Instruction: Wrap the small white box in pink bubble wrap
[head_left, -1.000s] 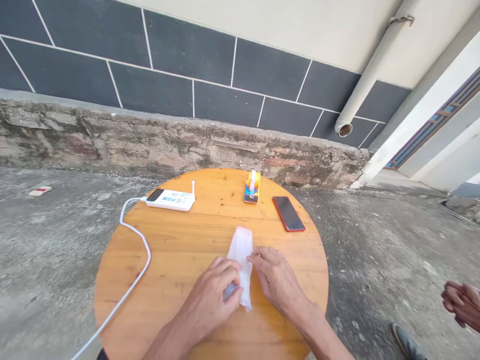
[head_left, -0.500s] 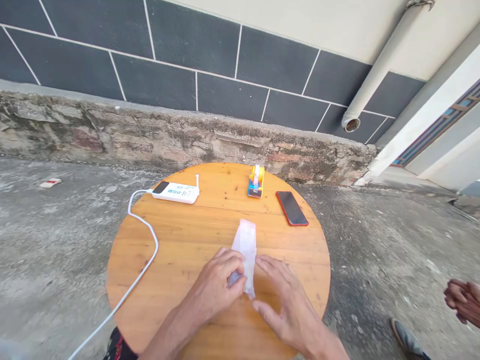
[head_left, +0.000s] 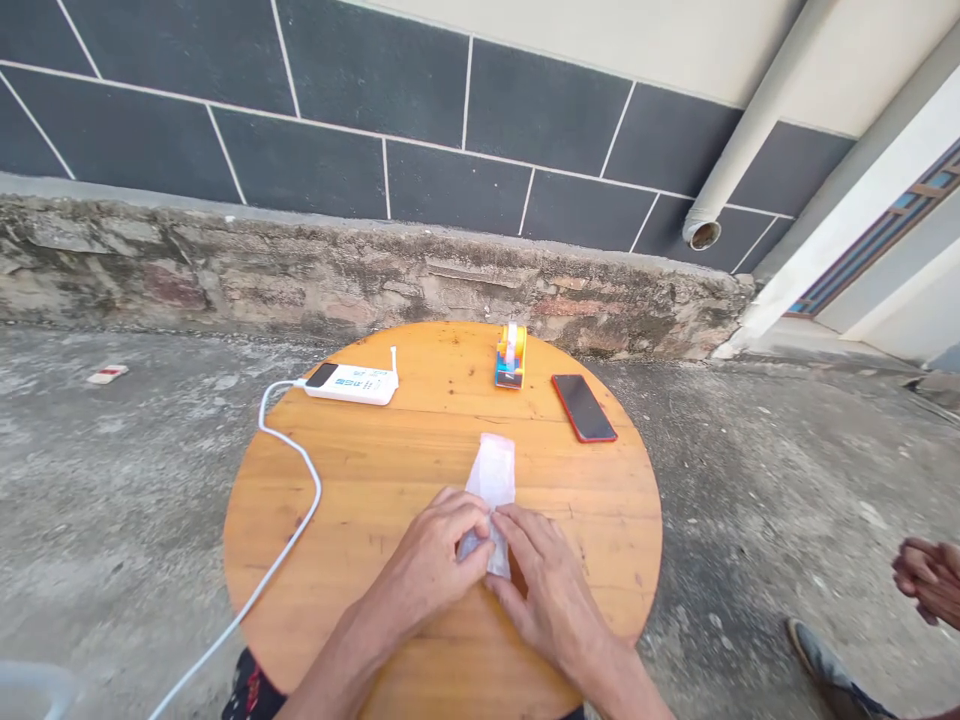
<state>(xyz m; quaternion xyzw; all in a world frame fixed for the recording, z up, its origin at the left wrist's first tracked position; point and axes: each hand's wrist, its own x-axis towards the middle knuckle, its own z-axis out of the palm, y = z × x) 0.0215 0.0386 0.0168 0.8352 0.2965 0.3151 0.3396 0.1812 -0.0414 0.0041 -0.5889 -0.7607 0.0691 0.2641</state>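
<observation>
A thin, whitish, crinkled strip (head_left: 495,465), folded lengthwise and looking like a plastic bag, lies flat near the middle of the round wooden table. My left hand (head_left: 439,545) has its fingers curled, with thumb and forefinger pinching the strip's left edge near its lower end. From the other side my right hand (head_left: 544,580) rests its fingertips on the strip's right edge, with the thumb at the lower end. The two hands' fingertips nearly meet over the strip and cover part of it.
Toward the back of the wooden table (head_left: 360,480) stands a yellow and blue tape dispenser (head_left: 511,358). A red-edged phone (head_left: 584,408) lies at right. A white device (head_left: 352,384) with a white cable (head_left: 309,460) sits at left. Another person's hand (head_left: 928,578) and shoe (head_left: 814,655) show at right.
My right hand has moved left and closed its fingers onto the strip; before, its thumb and fingers were spread beside it. My left hand keeps its pinch. The view has shifted slightly.
</observation>
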